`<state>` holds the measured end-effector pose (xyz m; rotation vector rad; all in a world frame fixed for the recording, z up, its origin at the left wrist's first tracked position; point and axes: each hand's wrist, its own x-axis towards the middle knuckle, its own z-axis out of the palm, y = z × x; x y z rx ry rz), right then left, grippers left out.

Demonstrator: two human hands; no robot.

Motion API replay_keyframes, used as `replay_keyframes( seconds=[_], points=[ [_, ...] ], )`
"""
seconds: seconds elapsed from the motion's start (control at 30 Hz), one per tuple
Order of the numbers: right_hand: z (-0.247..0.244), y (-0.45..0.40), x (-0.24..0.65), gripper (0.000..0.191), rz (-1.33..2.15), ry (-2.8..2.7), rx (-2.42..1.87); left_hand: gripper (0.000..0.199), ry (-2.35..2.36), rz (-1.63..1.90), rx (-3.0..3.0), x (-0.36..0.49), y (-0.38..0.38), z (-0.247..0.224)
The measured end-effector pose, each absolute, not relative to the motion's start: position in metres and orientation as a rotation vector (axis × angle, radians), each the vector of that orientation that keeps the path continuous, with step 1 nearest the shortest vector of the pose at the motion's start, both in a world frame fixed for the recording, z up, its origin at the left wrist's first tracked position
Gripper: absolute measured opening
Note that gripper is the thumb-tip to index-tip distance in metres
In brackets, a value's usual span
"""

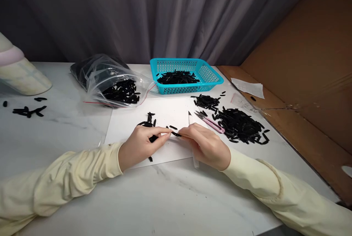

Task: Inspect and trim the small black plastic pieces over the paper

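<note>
A small slim black piece (176,134) is pinched at its two ends between my hands, low over a white sheet (121,126). My left hand (145,140) closes thumb and forefinger on its left end. The fingers of my right hand (207,144) are closed on its right end and partly hide it. Under my right hand lies a white pen-like tool (190,118) with a dark tip. Pink-handled thread snips (215,124) rest just beyond that hand. Several loose black pieces (150,118) lie around my left hand, some partly covered by it.
A blue basket (189,89) of black pieces stands at the back, beside an open zip bag (121,91). Two piles, a large one (242,124) and a smaller one (207,101), lie right. Loose pieces (29,111) and a pale container (24,73) are left. Cardboard (308,63) borders the right.
</note>
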<state>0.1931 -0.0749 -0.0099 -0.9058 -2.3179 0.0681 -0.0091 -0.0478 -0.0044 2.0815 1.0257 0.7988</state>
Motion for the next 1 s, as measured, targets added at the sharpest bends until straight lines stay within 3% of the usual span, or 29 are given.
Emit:
replay_keyframes(
  seconds=[0.3, 0.57, 1.0],
  points=[
    [-0.006, -0.074, 0.196, 0.028, -0.080, -2.422, -0.794, 0.020, 0.964, 0.832, 2.092, -0.009, -0.047, -0.006],
    [-0.006, -0.075, 0.193, 0.026, 0.043, -2.377, -0.871, 0.018, 0.965, 0.833, 2.155, -0.009, -0.046, -0.006],
    [0.002, -0.076, 0.188, 0.007, 0.810, -1.988, -1.128, 0.017, 0.988, 0.893, 2.190, -0.009, -0.047, -0.005]
  ],
)
